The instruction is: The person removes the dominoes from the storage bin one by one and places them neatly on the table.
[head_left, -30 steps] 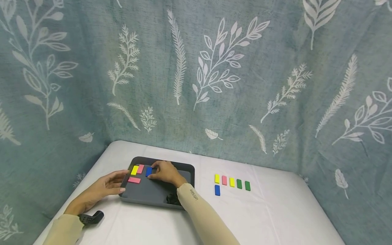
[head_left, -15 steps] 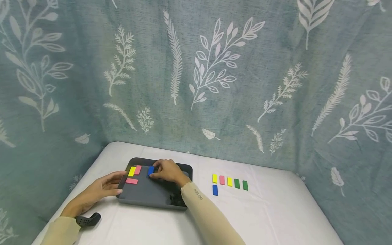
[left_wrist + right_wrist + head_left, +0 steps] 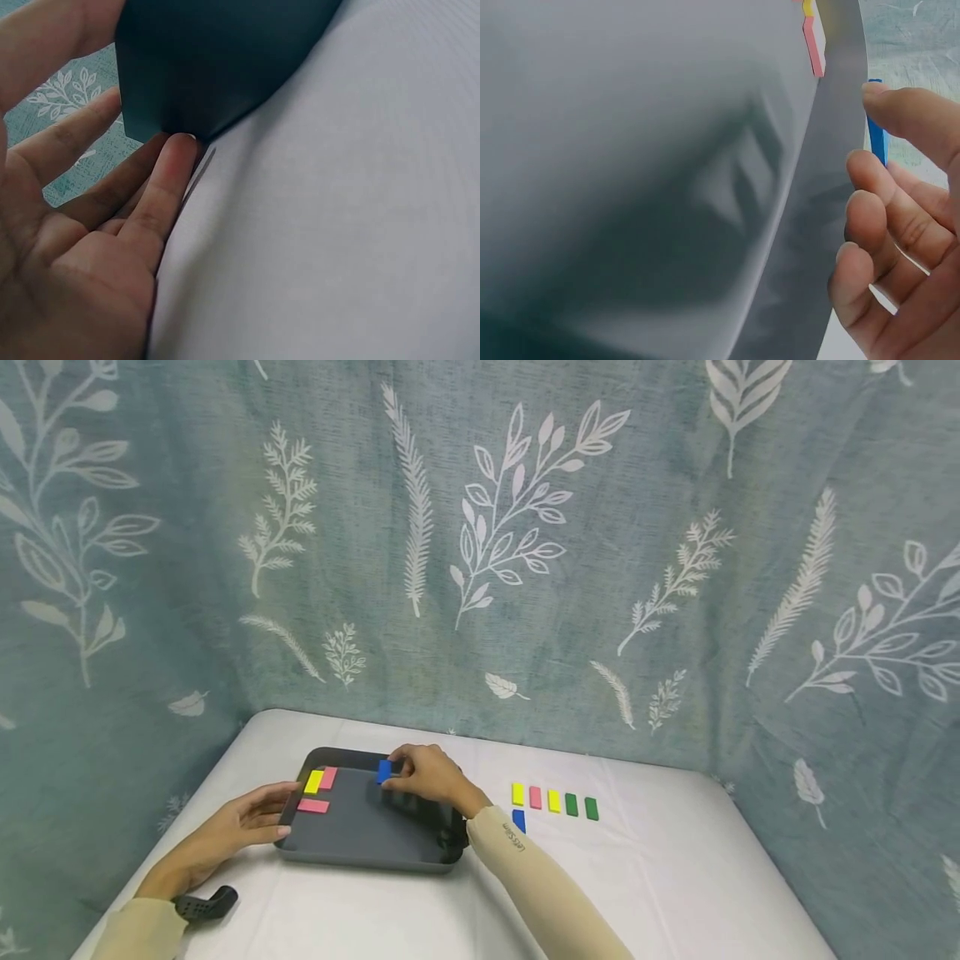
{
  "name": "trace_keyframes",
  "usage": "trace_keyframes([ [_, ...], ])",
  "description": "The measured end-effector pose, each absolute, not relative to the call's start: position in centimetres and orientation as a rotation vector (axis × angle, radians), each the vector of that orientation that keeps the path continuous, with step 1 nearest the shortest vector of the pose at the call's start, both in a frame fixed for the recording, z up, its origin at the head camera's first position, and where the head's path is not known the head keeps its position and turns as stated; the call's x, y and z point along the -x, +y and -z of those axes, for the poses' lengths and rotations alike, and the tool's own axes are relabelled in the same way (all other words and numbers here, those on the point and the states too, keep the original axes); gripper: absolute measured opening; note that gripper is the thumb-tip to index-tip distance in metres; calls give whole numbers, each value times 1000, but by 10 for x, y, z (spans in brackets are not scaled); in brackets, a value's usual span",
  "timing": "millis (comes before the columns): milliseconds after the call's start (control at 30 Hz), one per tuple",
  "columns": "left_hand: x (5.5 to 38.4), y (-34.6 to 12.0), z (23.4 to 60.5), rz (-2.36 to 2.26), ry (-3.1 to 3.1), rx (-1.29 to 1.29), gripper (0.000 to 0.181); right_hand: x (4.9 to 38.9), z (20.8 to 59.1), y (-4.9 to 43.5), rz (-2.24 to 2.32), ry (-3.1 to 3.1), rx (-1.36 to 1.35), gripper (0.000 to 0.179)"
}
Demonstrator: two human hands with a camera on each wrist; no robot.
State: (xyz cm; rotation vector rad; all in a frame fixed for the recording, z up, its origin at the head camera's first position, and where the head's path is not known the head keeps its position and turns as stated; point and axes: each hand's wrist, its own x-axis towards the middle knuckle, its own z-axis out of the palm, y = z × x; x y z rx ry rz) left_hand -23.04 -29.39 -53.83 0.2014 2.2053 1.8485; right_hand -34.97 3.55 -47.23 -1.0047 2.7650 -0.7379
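Note:
My right hand (image 3: 435, 774) pinches a blue rectangular block (image 3: 384, 771) between thumb and fingers, over the back part of the dark grey tray (image 3: 360, 831). In the right wrist view the blue block (image 3: 877, 127) appears edge-on beyond the tray's wall, clear of the tray floor. My left hand (image 3: 232, 822) lies along the tray's left side, its fingers fairly straight and touching the outer wall (image 3: 202, 67). In the tray's back left corner, a yellow block (image 3: 313, 782) and a pink block (image 3: 327, 777) sit side by side. Another pink block (image 3: 313, 807) lies crosswise in front of them.
Right of the tray, a row holds a yellow block (image 3: 518, 794), a pink block (image 3: 536, 797), a second yellow block (image 3: 553, 801) and two green blocks (image 3: 582, 807). The right sleeve partly covers a blue block (image 3: 519, 819) before it. Patterned cloth (image 3: 420, 677) rises behind the table.
The right hand has carried its blue block rightward, away from the yellow and pink blocks, and raised it. The left hand keeps its place at the tray's side. The head view has shifted slightly.

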Motion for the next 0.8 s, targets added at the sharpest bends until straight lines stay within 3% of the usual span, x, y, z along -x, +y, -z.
trace_keyframes([
  [800, 227, -290, 536, -1844, 2226, -203, 79, 343, 464, 115, 813, 2822, 949, 46],
])
